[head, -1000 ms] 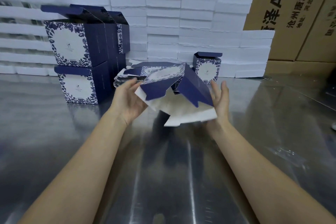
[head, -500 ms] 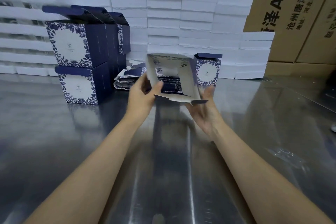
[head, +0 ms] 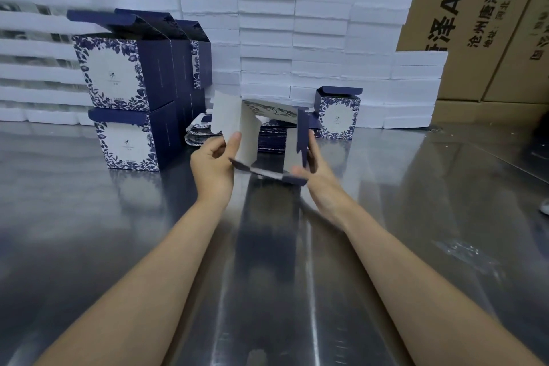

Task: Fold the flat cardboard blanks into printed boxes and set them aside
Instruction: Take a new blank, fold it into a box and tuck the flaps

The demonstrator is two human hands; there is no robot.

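Half-opened blank (head: 248,131) between left hand (head: 212,165), right hand (head: 322,180).

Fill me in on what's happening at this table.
A person is folding a printed cardboard blank into a box above the metal table. The left hand pinches its left panel; the right hand holds the right side. Finished boxes are stacked at left, flat blanks lie behind.

Half-opened blank (head: 248,131) held above the table (head: 89,232), between left hand (head: 212,165) and right hand (head: 319,180). Behind it: flat blanks (head: 202,134). Left: stacked boxes (head: 130,104). Right: single box (head: 338,116). Rear: foam stacks (head: 297,38), then cartons (head: 475,9).
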